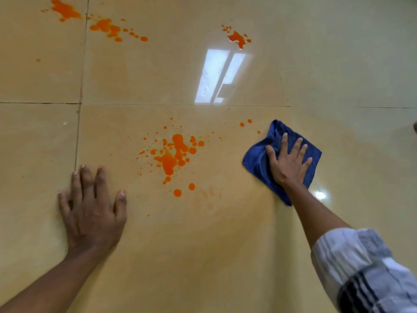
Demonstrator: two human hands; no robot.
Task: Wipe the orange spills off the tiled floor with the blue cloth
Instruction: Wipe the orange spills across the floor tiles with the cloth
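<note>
A large orange spill (173, 154) with many small droplets lies on the beige tiled floor (203, 245) in the middle of the view. To its right my right hand (288, 163) presses flat on the crumpled blue cloth (257, 161), fingers spread, apart from the big spill. A few orange drops (246, 122) sit just left of the cloth's far corner. My left hand (92, 206) rests flat on the floor left of the spill, fingers apart and holding nothing. Faint orange smears (209, 195) show between spill and cloth.
More orange spills lie farther away: one at the top left (65, 10), one beside it (112, 30), one at the top centre (238, 38). Tile joints (79, 132) cross the floor. A bright window reflection (216, 75) glares on the tile.
</note>
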